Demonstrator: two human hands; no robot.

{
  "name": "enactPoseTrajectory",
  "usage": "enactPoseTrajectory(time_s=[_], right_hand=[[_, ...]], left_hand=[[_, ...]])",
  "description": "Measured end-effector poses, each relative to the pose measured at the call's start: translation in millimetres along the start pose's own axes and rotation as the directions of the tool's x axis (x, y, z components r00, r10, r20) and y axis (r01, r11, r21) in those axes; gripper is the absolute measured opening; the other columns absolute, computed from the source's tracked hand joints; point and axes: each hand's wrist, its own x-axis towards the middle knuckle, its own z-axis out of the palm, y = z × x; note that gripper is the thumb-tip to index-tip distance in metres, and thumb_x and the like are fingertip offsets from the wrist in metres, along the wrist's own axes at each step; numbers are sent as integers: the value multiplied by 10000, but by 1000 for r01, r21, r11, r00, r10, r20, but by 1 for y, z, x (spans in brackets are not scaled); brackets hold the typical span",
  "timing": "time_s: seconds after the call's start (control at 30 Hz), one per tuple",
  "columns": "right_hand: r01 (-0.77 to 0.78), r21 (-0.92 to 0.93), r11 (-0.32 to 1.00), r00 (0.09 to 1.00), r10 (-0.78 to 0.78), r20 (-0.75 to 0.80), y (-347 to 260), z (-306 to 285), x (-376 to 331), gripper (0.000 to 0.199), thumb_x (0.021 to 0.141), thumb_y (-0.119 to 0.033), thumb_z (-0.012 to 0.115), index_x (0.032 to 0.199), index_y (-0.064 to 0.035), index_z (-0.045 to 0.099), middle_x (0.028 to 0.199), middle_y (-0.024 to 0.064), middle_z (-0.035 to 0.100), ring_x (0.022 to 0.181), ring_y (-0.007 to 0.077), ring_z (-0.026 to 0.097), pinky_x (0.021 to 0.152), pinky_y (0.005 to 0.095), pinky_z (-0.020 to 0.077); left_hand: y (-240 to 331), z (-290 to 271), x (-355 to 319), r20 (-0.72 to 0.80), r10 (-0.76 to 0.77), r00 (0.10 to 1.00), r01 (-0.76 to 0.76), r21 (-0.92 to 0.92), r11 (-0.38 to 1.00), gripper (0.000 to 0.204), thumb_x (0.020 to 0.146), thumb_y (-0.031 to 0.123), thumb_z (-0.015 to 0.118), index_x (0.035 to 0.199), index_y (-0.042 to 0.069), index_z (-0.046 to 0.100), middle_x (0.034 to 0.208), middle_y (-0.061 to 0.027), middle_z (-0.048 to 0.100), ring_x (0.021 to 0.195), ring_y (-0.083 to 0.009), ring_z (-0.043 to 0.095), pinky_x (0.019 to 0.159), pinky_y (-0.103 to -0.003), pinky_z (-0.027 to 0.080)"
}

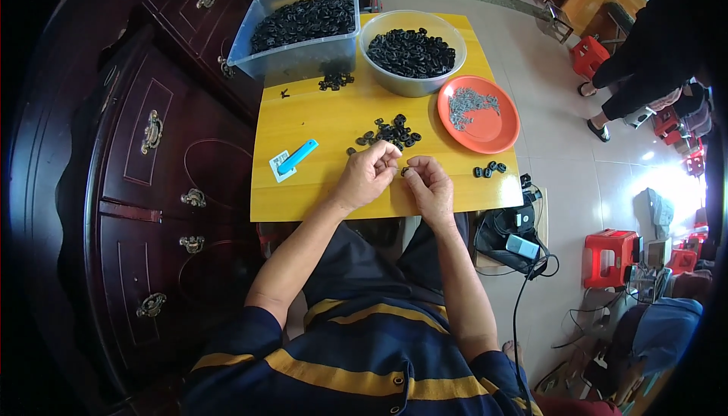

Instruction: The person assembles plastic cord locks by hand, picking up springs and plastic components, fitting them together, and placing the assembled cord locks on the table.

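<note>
Just above the near part of the yellow table, my two hands are close together but apart. Between the thumb and fingers of my right hand is a small black oval piece. My left hand is closed in a pinch with its fingertips toward the right hand; whatever it holds is too small to make out. A loose pile of similar black pieces lies just beyond my fingers. To the right, an orange plate carries many tiny grey parts.
A clear bin and a round translucent bowl, both full of black pieces, stand at the back. A blue-handled tool lies left; several black pieces lie right. Dark drawers border the left. A person stands far right.
</note>
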Motion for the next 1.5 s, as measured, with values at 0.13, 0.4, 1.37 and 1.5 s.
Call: enactPoseTrajectory(time_s=[0.13, 0.4, 1.37, 1.5], right_hand=[[-6, -32, 999, 1000, 7, 12, 1, -2, 0, 135, 922, -51, 668, 1049, -32, 628, 849, -16, 652, 793, 43, 593, 743, 220, 499], [1, -112, 994, 999, 5, 52, 4, -5, 2, 121, 937, 15, 633, 1043, -16, 583, 907, 2, 624, 799, 74, 613, 754, 227, 517], [-35, 67, 997, 999, 35, 1, -1, -6, -2, 153, 982, -50, 618, 1131, -17, 625, 968, -3, 648, 801, 63, 595, 731, 214, 521], [-42, 50, 998, 999, 43, -4, -5, -4, -4, 140, 981, -54, 621, 1117, -20, 624, 959, -10, 641, 795, 60, 594, 726, 213, 520]], left_hand=[[-3, 3, 1, 18, 12, 1000, -12, -4, 1000, 181, 870, -58, 615, 1034, 16, 593, 789, -26, 624, 635, -60, 563, 594, -234, 483], [0, 6, 2, 21, 6, 1000, -7, 36, 999, 173, 855, -60, 625, 1009, 15, 603, 767, -46, 643, 637, -80, 601, 601, -244, 500], [-7, -24, -16, -27, 101, 995, -68, 561, 825, 216, 853, 94, 681, 1066, 62, 696, 893, -112, 670, 789, -296, 678, 696, -388, 540], [-11, -27, -10, 31, 66, 997, -72, 584, 808, 156, 855, 88, 683, 1005, 47, 687, 878, -113, 670, 776, -286, 681, 698, -383, 536]])
